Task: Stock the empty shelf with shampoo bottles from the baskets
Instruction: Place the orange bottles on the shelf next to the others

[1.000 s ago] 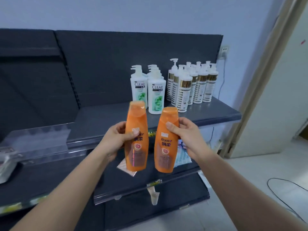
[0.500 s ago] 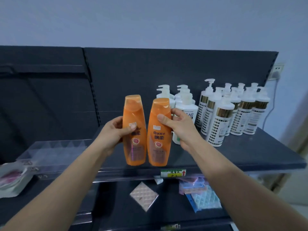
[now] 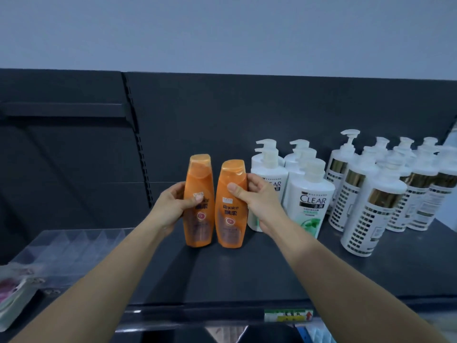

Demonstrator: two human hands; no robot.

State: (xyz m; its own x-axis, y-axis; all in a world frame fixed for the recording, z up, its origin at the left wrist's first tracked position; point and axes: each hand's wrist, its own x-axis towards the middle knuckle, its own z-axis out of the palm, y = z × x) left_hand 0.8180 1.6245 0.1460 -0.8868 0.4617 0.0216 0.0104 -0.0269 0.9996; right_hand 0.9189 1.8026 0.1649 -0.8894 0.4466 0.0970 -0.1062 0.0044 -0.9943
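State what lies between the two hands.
Head view: left hand grips one orange bottle, right hand grips the other orange bottle; both upright, side by side between them.

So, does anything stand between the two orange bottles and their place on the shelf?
Nothing visible does. The left hand holds one orange bottle, the right hand the other orange bottle, both upright at the shelf, left of the CLEAR bottles.
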